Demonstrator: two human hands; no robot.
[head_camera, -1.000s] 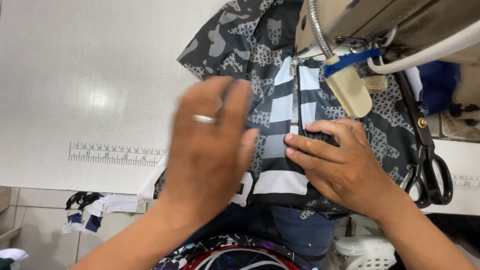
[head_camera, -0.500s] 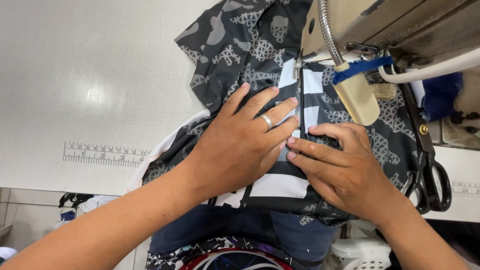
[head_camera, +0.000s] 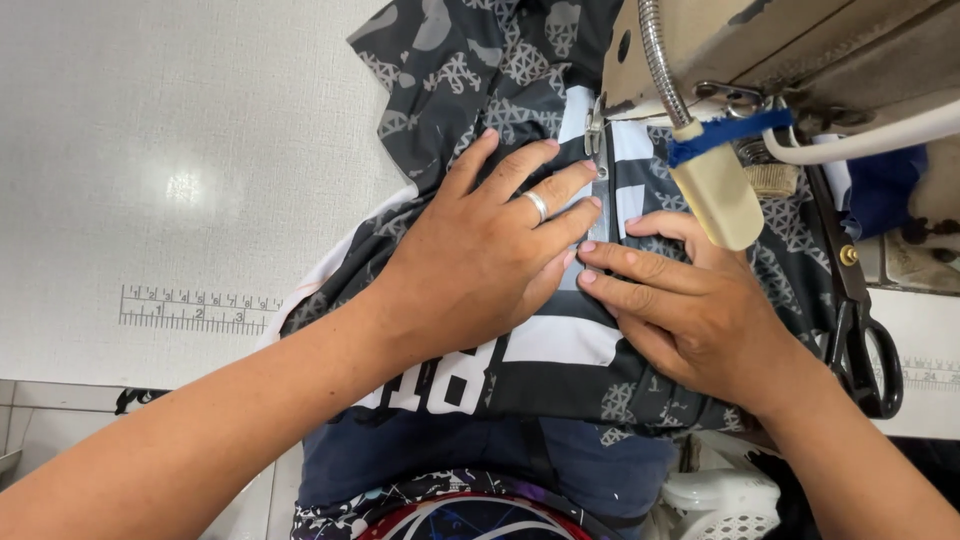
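Fingers (head_camera: 520, 180) of the left hand (head_camera: 480, 265) are spread wide and pressed flat on a dark grey patterned fabric garment with black and white stripes (head_camera: 560, 350); a plain silver ring (head_camera: 537, 205) sits on one of them. Beside it, the right hand (head_camera: 690, 310) also lies flat on the cloth, its fingers held close together and pointing left, their tips just touching the edge of the left hand. Neither hand grips anything; both simply hold the fabric down.

That garment is spread over the white textured sewing table (head_camera: 150, 150), running from the near edge, where it hangs down toward the person's lap, to the far side under the beige sewing machine head (head_camera: 720, 40). A white stripe of the cloth passes beneath the metal presser foot (head_camera: 597, 130), just beyond the fingertips of both hands. Right of the foot, a cream plastic lamp head with blue tape round its neck (head_camera: 715, 185) hangs over the right hand on a flexible metal hose. Black-handled scissors (head_camera: 860, 320) lie on the table at the right, close to the right wrist. A printed ruler strip (head_camera: 200, 310) is marked on the table to the left, well apart from the hands.
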